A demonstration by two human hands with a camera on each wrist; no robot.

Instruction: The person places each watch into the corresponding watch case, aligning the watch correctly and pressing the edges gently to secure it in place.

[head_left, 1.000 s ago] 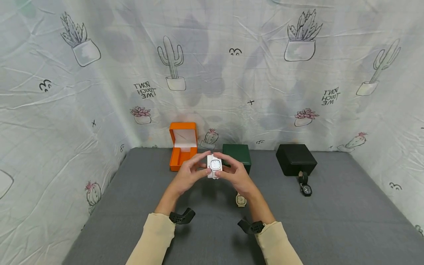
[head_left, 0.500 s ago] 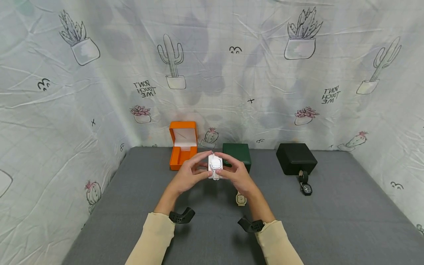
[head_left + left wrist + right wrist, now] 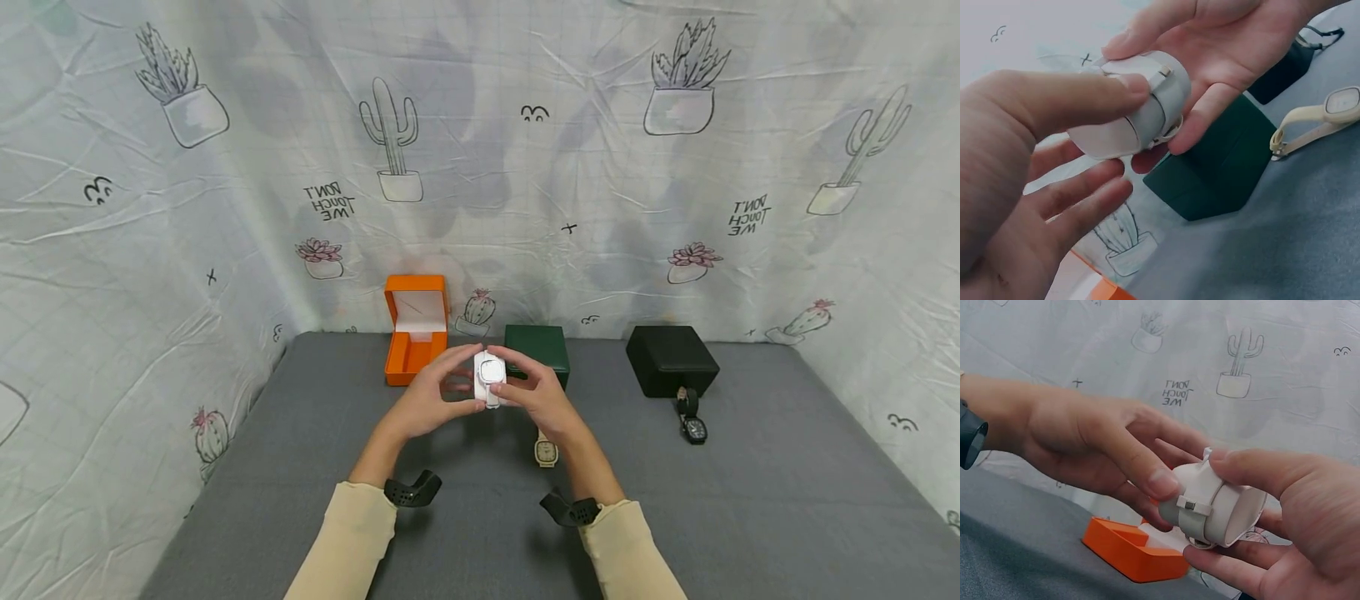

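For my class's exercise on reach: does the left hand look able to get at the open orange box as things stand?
Probably yes: the orange box stands open just beyond the left hand, with nothing seen between them, though that hand helps hold the white watch.

Even light, soft shadows, hazy wrist views

White watch — orange box, green box — cactus-printed pale backdrop
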